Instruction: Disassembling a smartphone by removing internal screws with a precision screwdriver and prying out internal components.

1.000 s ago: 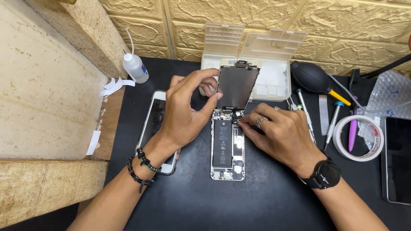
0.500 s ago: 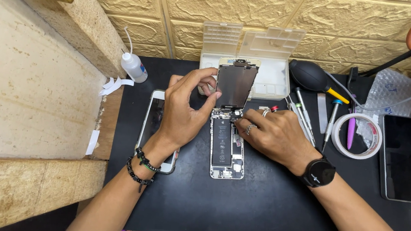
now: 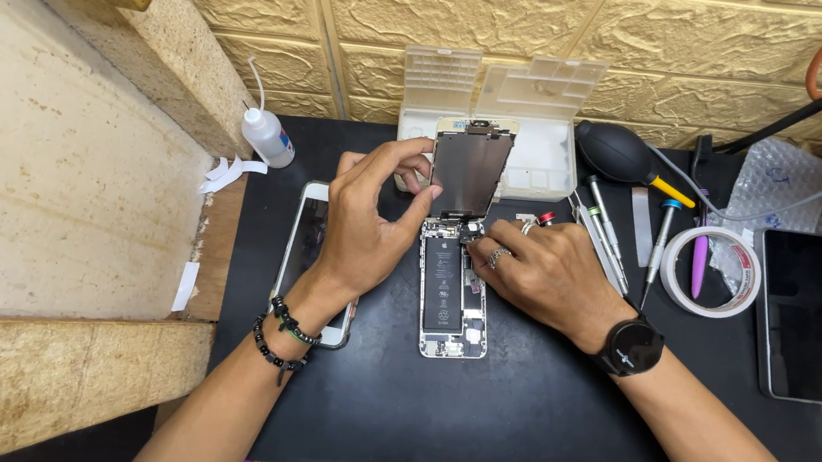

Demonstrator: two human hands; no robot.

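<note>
An opened phone body [image 3: 453,290] lies flat on the black mat [image 3: 534,414], its battery and boards showing. Its screen panel [image 3: 470,169] stands tilted up from the top end. My left hand [image 3: 367,222] grips the left edge of that panel with thumb and fingers. My right hand [image 3: 542,274] rests on the mat at the phone's top right corner, its fingertips pressed on the connector area there. A red-tipped tool [image 3: 545,218] pokes out above the right hand; whether the hand holds it I cannot tell.
A second phone [image 3: 309,251] lies under my left wrist. A clear parts box [image 3: 534,102] stands behind the panel. Screwdrivers [image 3: 602,234], a black air blower [image 3: 624,153], a tape roll [image 3: 713,272] and a dark phone [image 3: 800,314] lie right. A small bottle [image 3: 267,137] stands left.
My right hand has slid a little up and left toward the phone's top corner. The left hand keeps the panel raised in about the same spot.
</note>
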